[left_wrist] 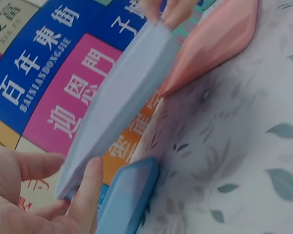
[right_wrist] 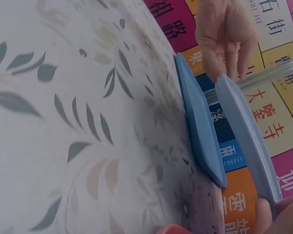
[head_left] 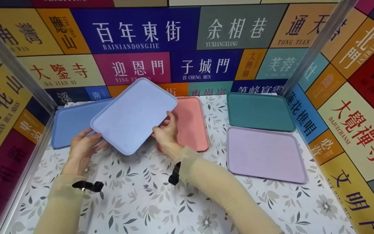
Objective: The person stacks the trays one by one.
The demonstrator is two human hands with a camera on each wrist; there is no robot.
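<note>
A pale periwinkle-blue tray [head_left: 135, 115] is held up off the table, turned at a slant with its inner face toward the head camera. My left hand [head_left: 84, 146] holds its lower left edge between thumb and fingers. At the lower right edge my right hand [head_left: 167, 131] grips it, thumb in front and the other fingers partly hidden behind. Seen from the left wrist, the tray's rim [left_wrist: 122, 109] is nearly edge-on, above the table. Behind it, a darker blue tray [head_left: 71, 122] and a salmon-pink tray [head_left: 193, 125] lie on the table, both partly covered.
On the right lie a green tray [head_left: 261, 111] and a lilac tray [head_left: 266, 154], one in front of the other. The tabletop [head_left: 135, 201] has a white leaf-patterned cover. Panels with colourful lettering [head_left: 135, 31] surround the back and sides, with clear posts [head_left: 320, 42] at the corners.
</note>
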